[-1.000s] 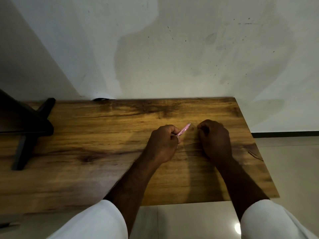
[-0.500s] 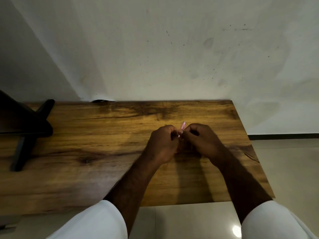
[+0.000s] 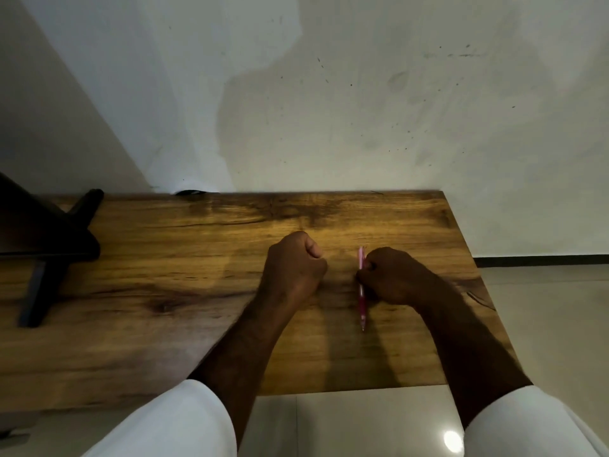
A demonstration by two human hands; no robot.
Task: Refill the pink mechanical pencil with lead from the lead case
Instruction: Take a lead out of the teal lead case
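- Two hands: the left hand (image 3: 294, 268) curled into a fist, the right hand (image 3: 397, 277) closed around a pencil.
- One pink mechanical pencil (image 3: 362, 293), at the inner edge of the right hand, between the two hands, its tip pointing toward the person.
- One wooden counter (image 3: 171, 282) beneath both hands.
- One black stand (image 3: 49, 249), well apart from the left hand, on its outer side.
- Two white sleeves (image 3: 178, 427), one behind each hand.
- No lead case can be made out.
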